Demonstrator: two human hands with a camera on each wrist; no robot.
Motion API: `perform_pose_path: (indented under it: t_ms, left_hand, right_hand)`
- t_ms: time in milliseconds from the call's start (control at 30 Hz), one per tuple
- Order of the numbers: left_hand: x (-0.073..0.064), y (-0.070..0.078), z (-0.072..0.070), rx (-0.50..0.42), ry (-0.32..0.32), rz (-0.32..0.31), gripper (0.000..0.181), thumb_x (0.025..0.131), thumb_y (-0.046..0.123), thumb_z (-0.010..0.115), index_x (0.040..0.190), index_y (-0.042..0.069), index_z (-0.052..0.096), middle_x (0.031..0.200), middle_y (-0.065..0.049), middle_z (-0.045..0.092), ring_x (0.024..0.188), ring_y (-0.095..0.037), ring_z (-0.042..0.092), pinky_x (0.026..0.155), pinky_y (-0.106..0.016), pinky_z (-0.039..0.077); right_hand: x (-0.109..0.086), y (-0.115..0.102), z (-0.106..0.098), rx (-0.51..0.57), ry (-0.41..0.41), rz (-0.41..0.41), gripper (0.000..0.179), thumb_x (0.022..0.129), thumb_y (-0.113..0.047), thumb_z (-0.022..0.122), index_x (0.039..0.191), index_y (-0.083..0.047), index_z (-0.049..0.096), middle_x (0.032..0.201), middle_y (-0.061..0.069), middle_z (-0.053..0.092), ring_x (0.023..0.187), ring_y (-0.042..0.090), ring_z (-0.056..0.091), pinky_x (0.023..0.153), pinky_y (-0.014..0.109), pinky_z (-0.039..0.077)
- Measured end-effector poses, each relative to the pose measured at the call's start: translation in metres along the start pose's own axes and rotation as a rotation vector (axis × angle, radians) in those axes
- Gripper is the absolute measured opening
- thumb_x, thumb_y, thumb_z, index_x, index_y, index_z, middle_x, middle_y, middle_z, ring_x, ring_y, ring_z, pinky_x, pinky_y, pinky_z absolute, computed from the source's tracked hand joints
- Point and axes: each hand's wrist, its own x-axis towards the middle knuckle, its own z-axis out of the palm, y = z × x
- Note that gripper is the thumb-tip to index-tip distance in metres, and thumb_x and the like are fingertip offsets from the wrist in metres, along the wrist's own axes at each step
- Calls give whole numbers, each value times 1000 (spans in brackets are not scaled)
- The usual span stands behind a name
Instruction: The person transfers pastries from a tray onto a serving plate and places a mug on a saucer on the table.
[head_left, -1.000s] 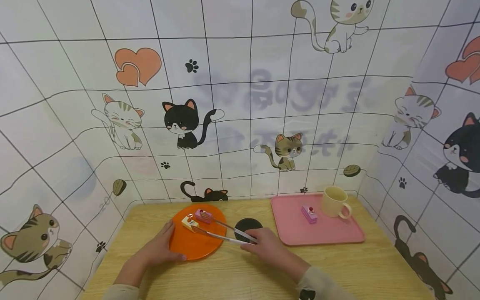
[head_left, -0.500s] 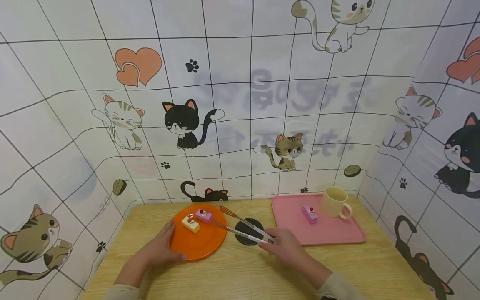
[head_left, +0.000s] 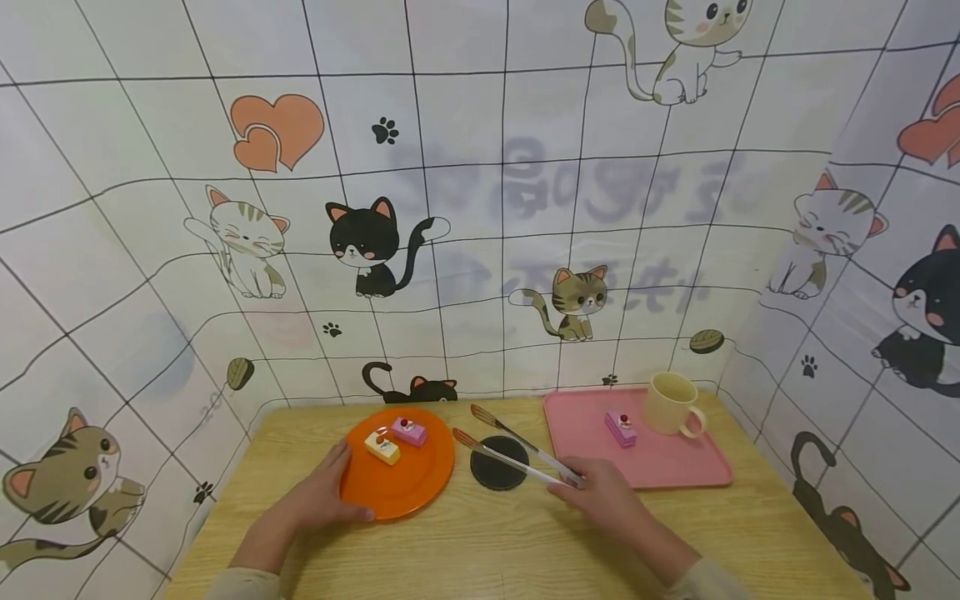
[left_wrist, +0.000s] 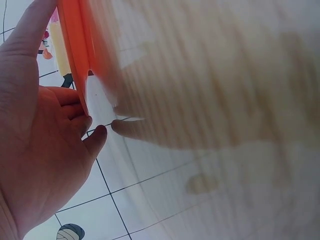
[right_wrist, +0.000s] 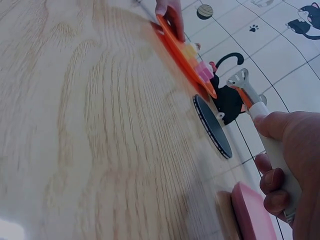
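Note:
On the wooden table an orange plate bears a yellow toy cake slice and a pink toy cake slice, each topped with a red berry. My left hand holds the plate's left rim, thumb along the near edge and fingers on the far side. In my right hand are tongs, gripped by their white handles. The tong arms stand apart with nothing between the brownish tips, above a round black coaster. The right wrist view shows fingers wrapped round the tongs' white handle.
At the right a pink tray carries another pink cake slice and a cream mug. Behind and beside the table hangs a white cloth with grid lines and cartoon cats.
The tongs have let go of the pink slice on the plate and moved right with my right hand, away from the plate toward the pink tray. My left hand has stayed still.

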Motion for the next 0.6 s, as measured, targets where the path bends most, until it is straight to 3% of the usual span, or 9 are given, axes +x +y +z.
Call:
perform_pose_path:
  t_ms: [167,400,600]
  left_hand:
    - [0,-2,0,5,2,5,137,77,59,98,170,-10,24,180,-31,16,163,-55,22,127,-71,30]
    - [0,-1,0,3,1,4,137,77,59,97,171,-9,23,180,-30,15,164,-55,21,127,-71,30]
    - [0,-1,1,13,5,8,137,78,59,97,171,-9,23,180,-31,15,164,-55,20,127,-71,30]
  right_hand:
    - [-7,5,-12,-5,35,62,35,95,-29,90,124,-12,82,77,-10,63,63,8,55,55,26,49]
    - [-13,12,-29,-71,74,130,23,94,-41,91,102,-22,79,72,-7,59,65,12,53,56,26,46]
    - [-20,20,-47,-73,102,152,35,96,-34,89,122,-11,81,78,-5,63,72,14,55,62,26,49]
